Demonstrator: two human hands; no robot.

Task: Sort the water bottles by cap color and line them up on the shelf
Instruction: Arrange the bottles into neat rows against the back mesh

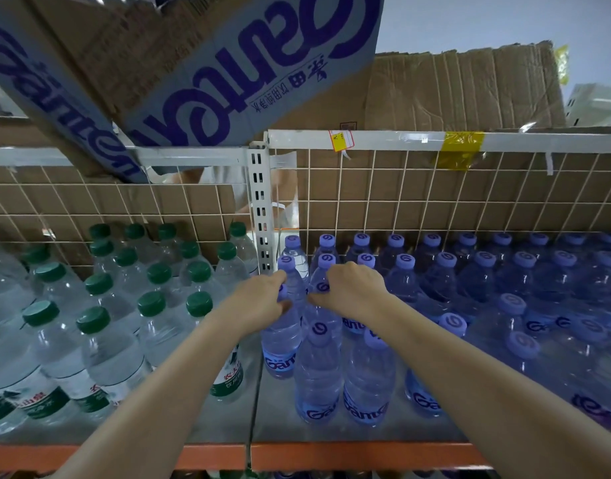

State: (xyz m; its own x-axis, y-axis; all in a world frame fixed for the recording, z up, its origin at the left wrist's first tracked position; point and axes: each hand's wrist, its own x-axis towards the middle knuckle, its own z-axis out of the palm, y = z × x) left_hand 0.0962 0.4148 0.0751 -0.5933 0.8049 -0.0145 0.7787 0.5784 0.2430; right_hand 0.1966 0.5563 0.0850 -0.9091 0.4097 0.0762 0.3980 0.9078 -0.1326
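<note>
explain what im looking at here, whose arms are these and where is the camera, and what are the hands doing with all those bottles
There is no machine here. The camera is worn on a person's head and looks forward and down, so the two bare arms reaching in are that person's own.

They stand at a shelf with an orange front edge. On its left side stand clear bottles with green caps; on its right, blue-tinted bottles with purple caps.

The left hand grips the top of a purple-capped bottle in the leftmost column of that group. The right hand grips the top of the neighbouring bottle. Cardboard boxes sit on the shelf above.
</note>
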